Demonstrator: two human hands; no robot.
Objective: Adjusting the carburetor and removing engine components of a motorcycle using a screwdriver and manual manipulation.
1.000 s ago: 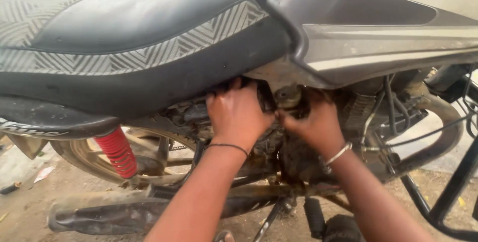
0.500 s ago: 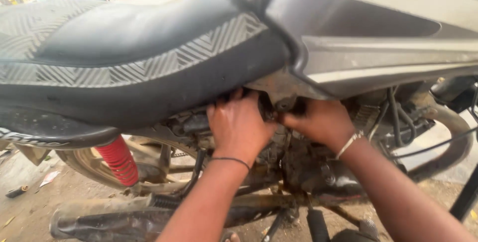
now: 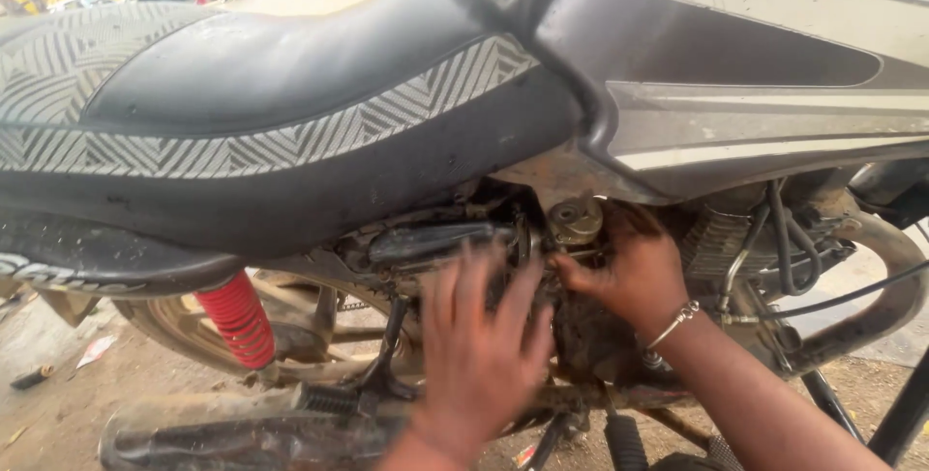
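Reaching under the motorcycle's black seat point(image 3: 290, 132), both hands work at the engine bay below the grey side panel point(image 3: 764, 113). The right hand point(image 3: 634, 273) curls its fingertips point(image 3: 571, 277) against the parts just beneath a round, brass-coloured fitting point(image 3: 575, 221), though whether it pinches anything cannot be told. The left hand point(image 3: 479, 350) is blurred, fingers spread and empty, its back to the camera, near and slightly below that fitting, in front of a dark cylinder point(image 3: 435, 239). Room is tight: the seat edge and panel overhang closely above, hoses point(image 3: 789, 248) crowd the right, and frame tubes run below. More open space lies leftward, toward the red shock spring point(image 3: 237, 321) and the rear wheel point(image 3: 300, 335).
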